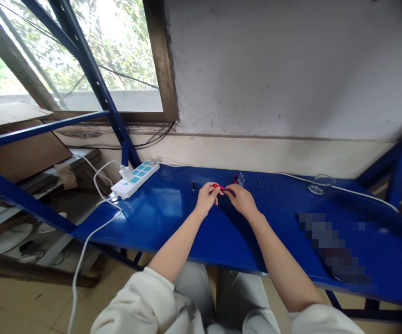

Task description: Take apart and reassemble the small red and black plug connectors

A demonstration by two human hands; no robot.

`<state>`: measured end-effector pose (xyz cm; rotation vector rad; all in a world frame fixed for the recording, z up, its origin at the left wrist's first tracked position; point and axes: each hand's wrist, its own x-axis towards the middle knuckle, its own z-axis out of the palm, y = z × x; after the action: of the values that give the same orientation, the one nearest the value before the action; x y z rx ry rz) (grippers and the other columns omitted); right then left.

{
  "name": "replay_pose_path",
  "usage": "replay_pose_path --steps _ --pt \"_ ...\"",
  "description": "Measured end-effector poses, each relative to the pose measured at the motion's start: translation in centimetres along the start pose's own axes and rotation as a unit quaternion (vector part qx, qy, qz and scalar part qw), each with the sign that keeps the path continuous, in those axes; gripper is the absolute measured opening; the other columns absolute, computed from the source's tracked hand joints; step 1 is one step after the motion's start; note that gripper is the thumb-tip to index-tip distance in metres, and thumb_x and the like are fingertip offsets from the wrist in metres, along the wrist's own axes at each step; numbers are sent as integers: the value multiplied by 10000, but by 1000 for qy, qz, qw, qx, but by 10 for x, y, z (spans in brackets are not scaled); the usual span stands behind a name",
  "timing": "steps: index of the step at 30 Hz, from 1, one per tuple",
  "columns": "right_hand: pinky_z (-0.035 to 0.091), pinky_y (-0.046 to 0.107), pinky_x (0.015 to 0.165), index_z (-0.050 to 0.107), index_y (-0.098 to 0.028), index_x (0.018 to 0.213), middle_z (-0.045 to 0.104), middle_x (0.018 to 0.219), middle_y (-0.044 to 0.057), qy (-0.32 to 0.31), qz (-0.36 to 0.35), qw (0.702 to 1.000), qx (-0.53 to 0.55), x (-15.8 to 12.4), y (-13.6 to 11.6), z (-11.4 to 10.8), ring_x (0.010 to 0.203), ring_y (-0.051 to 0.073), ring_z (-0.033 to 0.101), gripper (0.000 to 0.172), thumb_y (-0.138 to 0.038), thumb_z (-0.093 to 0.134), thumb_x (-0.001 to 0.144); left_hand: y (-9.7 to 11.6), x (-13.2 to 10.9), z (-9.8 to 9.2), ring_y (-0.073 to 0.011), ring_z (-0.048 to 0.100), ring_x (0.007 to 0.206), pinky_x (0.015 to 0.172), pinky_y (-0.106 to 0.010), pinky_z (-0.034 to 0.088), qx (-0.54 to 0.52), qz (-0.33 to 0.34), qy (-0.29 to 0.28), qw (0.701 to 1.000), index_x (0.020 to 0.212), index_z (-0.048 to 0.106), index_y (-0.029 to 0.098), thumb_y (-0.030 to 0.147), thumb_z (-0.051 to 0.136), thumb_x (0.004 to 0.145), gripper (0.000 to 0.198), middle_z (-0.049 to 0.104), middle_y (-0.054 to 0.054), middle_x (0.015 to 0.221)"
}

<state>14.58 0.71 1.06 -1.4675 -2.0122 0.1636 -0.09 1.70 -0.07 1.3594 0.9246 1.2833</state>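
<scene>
The left hand (206,198) is nearly closed, its thumb and forefinger pinching a small red rod-like piece (217,186); its other fingers curl loosely below. The right hand (241,199) is closed to a pinch on a slender dark part (226,189) at the right end of the red piece. Whether the two parts are joined or only meet there, I cannot tell. They sit between the fingertips, just above the blue tabletop (166,227).

By its size against the fingers, the red piece should be very light, and it looks stiff, probably plastic. Its smooth, narrow body could roll or slip, so a thumb-and-finger pinch along the sides, one hand near each end, seems the surest hold; squeezing hard or bending it may risk cracking a thin wall.

Just beyond the right hand stand a small red-and-black piece (236,178) and a cluster of clear tubes (242,179), likely light and easy to tip. Left of the left hand is a short black cylinder (193,186), apart from it. Tiny clear pieces (262,184) lie to the right, too small to identify. Farther out, a white power strip (135,179) rests at the table's left end.
</scene>
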Motion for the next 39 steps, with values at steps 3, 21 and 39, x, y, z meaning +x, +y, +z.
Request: replay_pose_path --steps 3,21,39 --pt "396 236 652 605 -194 865 589 906 63 -21 -18 998 -51 -1 4 -7 838 161 550 162 -283 484 807 0 0 -1 -28 426 349 369 -178 335 25 -1 34 999 839 490 142 424 540 748 300 601 5 665" --pt "382 232 613 606 -188 914 651 841 53 -11 224 973 -45 -5 49 -9 779 166 592 185 -215 520 752 -6 -3 17 -78 453 542 591 -224 401 329 92 -15 940 843 626 193 288 569 729 158 620 -14 836" --pt "384 229 547 682 -211 832 667 748 70 -4 258 960 -112 -4 47 1 722 182 611 275 -408 498 776 -27 55 54 -170 584 709 671 -268 420 438 -8 8 899 741 638 182 282 627 683 116 648 -47 733"
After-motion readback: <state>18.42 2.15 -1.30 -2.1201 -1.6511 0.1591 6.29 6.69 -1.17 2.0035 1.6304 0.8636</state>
